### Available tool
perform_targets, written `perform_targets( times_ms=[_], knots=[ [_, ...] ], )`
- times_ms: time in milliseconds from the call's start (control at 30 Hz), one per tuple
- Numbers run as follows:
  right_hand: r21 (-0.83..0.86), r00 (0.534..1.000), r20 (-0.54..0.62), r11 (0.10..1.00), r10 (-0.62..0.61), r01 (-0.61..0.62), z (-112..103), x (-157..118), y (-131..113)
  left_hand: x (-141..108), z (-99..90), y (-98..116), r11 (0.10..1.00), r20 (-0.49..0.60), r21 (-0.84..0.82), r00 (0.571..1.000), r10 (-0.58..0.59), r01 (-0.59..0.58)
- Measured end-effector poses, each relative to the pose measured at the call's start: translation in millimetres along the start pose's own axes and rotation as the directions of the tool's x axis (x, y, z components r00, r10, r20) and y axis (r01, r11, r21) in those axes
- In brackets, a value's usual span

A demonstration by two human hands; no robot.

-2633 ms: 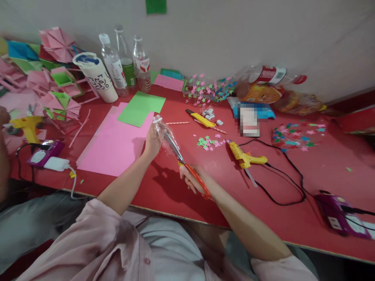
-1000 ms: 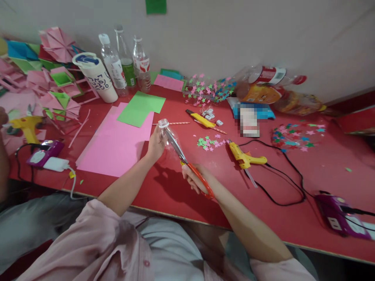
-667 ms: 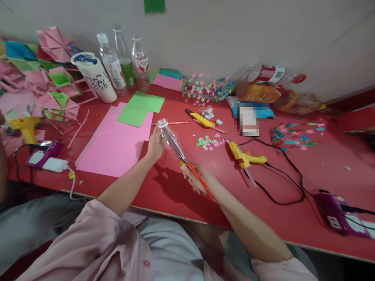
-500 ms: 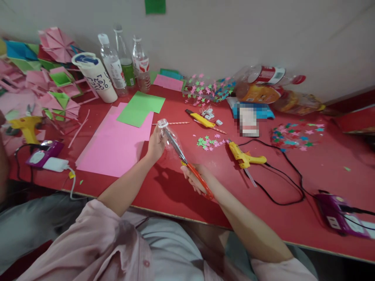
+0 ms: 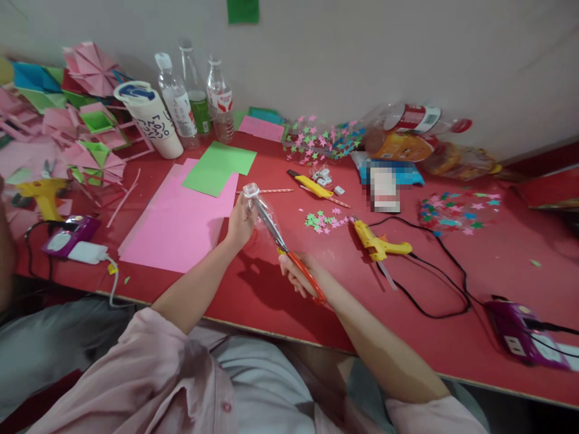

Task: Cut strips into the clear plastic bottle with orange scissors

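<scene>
My left hand [image 5: 241, 222] is wrapped round a clear plastic bottle piece [image 5: 266, 212], with its neck pointing away from me. My right hand [image 5: 299, 274] grips scissors [image 5: 307, 277] by their orange-red handles. The metal blades lie along the clear plastic and reach close to the neck. Beyond the bottle piece lies a striped pencil [image 5: 271, 191]. Pink sheets [image 5: 176, 223] and a green sheet [image 5: 220, 167] are left of my left hand. Small green and pink stars [image 5: 323, 222] lie to the right of the bottle piece.
A yellow glue gun [image 5: 380, 243] with a black cable lies on the red table [image 5: 271, 313], near a yellow cutter [image 5: 314, 185]. Bottles [image 5: 220, 102] and a white cup [image 5: 151, 120] stand back left. A purple power strip [image 5: 520, 331] is at right. A person's arm shows far left.
The scissors and my right hand have shifted slightly left and up along the bottle piece. My left hand keeps its hold.
</scene>
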State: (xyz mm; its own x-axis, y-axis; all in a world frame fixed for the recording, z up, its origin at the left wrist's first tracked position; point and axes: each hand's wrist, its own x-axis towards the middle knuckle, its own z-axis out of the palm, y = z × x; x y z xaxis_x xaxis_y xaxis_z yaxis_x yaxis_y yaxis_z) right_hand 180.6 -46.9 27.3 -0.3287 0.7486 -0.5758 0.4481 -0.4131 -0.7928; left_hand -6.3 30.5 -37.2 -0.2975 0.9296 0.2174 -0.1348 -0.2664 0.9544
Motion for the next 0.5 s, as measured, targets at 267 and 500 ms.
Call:
perform_targets(
  times_ms=[267,500],
  knots=[
    [-0.042,0.993,0.059,0.994,-0.099,0.102,-7,-4,4,-1,-0.4,-4,0.982,0.066,0.167,0.995,0.082,-0.091],
    [-0.171,0.998,-0.034,0.984,0.05,-0.055,-4,-1,1,0,-2.3,-11,0.973,0.091,0.189,0.989,0.115,-0.131]
  ],
)
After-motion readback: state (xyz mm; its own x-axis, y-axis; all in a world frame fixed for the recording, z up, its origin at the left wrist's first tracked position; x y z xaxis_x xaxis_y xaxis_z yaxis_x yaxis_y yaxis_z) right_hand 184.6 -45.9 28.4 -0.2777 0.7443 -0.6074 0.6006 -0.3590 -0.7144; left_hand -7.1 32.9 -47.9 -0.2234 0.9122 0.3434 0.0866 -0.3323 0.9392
